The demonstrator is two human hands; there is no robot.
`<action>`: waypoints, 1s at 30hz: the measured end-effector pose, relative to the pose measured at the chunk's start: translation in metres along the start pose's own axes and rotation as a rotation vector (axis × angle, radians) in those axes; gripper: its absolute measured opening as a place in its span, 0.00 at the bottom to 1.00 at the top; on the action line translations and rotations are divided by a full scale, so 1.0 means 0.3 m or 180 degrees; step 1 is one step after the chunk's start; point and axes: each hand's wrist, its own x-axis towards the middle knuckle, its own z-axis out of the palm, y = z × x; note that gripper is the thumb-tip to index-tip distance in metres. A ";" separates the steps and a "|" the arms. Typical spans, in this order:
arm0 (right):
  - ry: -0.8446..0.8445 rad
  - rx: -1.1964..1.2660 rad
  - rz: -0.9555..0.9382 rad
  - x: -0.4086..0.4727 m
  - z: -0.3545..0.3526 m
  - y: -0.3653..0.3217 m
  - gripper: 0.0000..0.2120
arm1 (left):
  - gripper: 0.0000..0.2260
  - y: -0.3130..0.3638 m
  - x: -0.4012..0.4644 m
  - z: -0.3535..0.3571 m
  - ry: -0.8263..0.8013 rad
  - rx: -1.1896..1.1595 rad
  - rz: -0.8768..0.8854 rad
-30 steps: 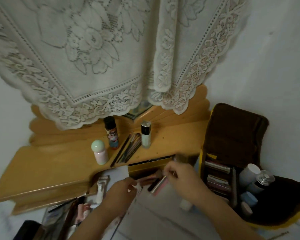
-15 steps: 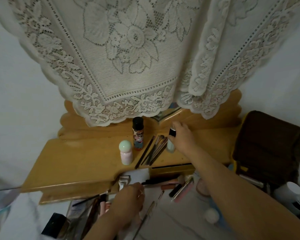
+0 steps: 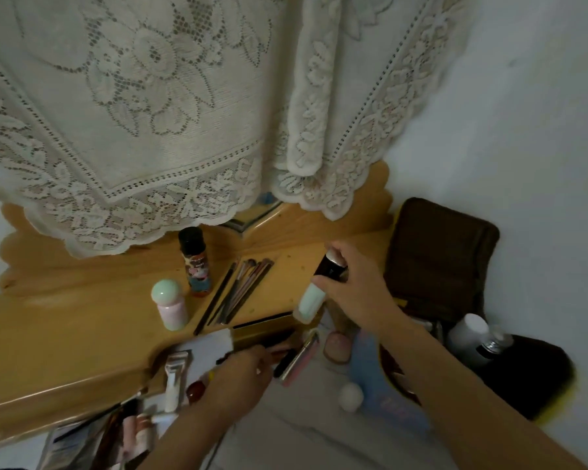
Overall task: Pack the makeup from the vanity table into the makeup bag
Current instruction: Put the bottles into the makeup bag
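My right hand [image 3: 352,289] grips a pale mint bottle with a black and silver cap [image 3: 314,293], lifted off the wooden vanity shelf [image 3: 82,320] and tilted. My left hand [image 3: 240,373] rests low on the white surface among small makeup items, its fingers curled around something dark that I cannot make out. The dark brown makeup bag [image 3: 442,259] stands open at the right, with a white bottle [image 3: 467,334] and a clear bottle [image 3: 494,344] inside. On the shelf remain a pink bottle with a green cap [image 3: 170,305], a dark printed bottle [image 3: 196,262] and several brushes [image 3: 238,290].
A lace cloth [image 3: 184,113] hangs over the mirror behind the shelf. On the white surface lie a pink tube [image 3: 301,356], a round pink compact [image 3: 336,347], a white ball [image 3: 350,396], a white roller tool [image 3: 175,378] and a blue packet [image 3: 384,395].
My right hand reached up to the shelf, took the mint bottle and has now lifted it off, carrying it right toward the bag. My left hand stayed low among the small items.
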 end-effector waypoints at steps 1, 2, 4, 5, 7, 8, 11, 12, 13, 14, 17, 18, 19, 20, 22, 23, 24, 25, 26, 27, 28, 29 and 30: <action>0.0044 0.0025 0.0039 -0.028 -0.039 0.017 0.24 | 0.11 0.031 0.013 0.013 -0.0049 -0.0016 0.0065; 0.0090 -0.0016 0.0081 -0.055 -0.080 0.036 0.25 | 0.12 0.061 0.024 0.026 -0.0109 -0.0030 0.0120; 0.0185 -0.0221 0.0185 -0.106 -0.163 0.078 0.24 | 0.12 0.110 0.048 0.063 -0.0193 -0.0104 0.0268; 0.0243 -0.0320 0.0239 -0.129 -0.204 0.100 0.22 | 0.12 0.132 0.057 0.083 -0.0219 -0.0095 0.0326; 0.0385 -0.0497 0.0328 -0.173 -0.284 0.145 0.19 | 0.11 0.174 0.069 0.117 -0.0249 -0.0081 0.0354; 0.0451 -0.0589 0.0382 -0.193 -0.323 0.168 0.18 | 0.10 0.189 0.075 0.135 -0.0253 -0.0092 0.0359; 0.0615 -0.0734 0.0645 -0.239 -0.426 0.253 0.17 | 0.11 0.224 0.083 0.182 -0.0381 -0.0215 0.0340; 0.0675 -0.0765 0.0750 -0.250 -0.451 0.285 0.17 | 0.10 0.228 0.084 0.198 -0.0458 -0.0285 0.0306; 0.0736 -0.0841 0.0856 -0.258 -0.469 0.318 0.16 | 0.09 0.229 0.085 0.213 -0.0521 -0.0359 0.0247; 0.0788 -0.0965 0.0952 -0.265 -0.481 0.351 0.16 | 0.08 0.226 0.085 0.228 -0.0567 -0.0382 0.0192; 0.0840 -0.1223 0.1162 -0.275 -0.485 0.446 0.16 | 0.06 0.212 0.086 0.265 -0.0697 -0.0327 0.0141; 0.0819 -0.1236 0.1206 -0.275 -0.480 0.473 0.17 | 0.05 0.208 0.089 0.273 -0.0726 -0.0290 0.0140; 0.0785 -0.1269 0.1238 -0.274 -0.473 0.500 0.17 | 0.05 0.204 0.092 0.279 -0.0742 -0.0248 0.0143; 0.0743 -0.1310 0.1261 -0.271 -0.466 0.522 0.19 | 0.04 0.202 0.094 0.285 -0.0755 -0.0194 0.0153; 0.0712 -0.1347 0.1243 -0.259 -0.454 0.552 0.20 | 0.05 0.195 0.101 0.296 -0.0756 -0.0141 0.0166; 0.0725 -0.1351 0.1209 -0.250 -0.450 0.562 0.21 | 0.05 0.191 0.105 0.304 -0.0752 -0.0135 0.0155; 0.0740 -0.1352 0.1186 -0.240 -0.446 0.568 0.21 | 0.05 0.189 0.108 0.311 -0.0741 -0.0124 0.0138; 0.0767 -0.1342 0.1176 -0.231 -0.444 0.573 0.21 | 0.05 0.188 0.110 0.316 -0.0727 -0.0115 0.0133; 0.0812 -0.1325 0.1174 -0.222 -0.443 0.578 0.21 | 0.08 0.186 0.112 0.321 -0.0717 -0.0085 0.0121; 0.0858 -0.1307 0.1146 -0.217 -0.440 0.585 0.21 | 0.10 0.182 0.113 0.328 -0.0692 -0.0062 0.0118; 0.0877 -0.1305 0.1108 -0.215 -0.435 0.592 0.21 | 0.11 0.177 0.115 0.335 -0.0668 -0.0042 0.0117; 0.0854 -0.1330 0.1065 -0.216 -0.427 0.603 0.21 | 0.12 0.171 0.114 0.340 -0.0653 -0.0019 0.0114; 0.0766 -0.1387 0.1033 -0.222 -0.417 0.620 0.21 | 0.12 0.166 0.112 0.342 -0.0653 0.0013 0.0103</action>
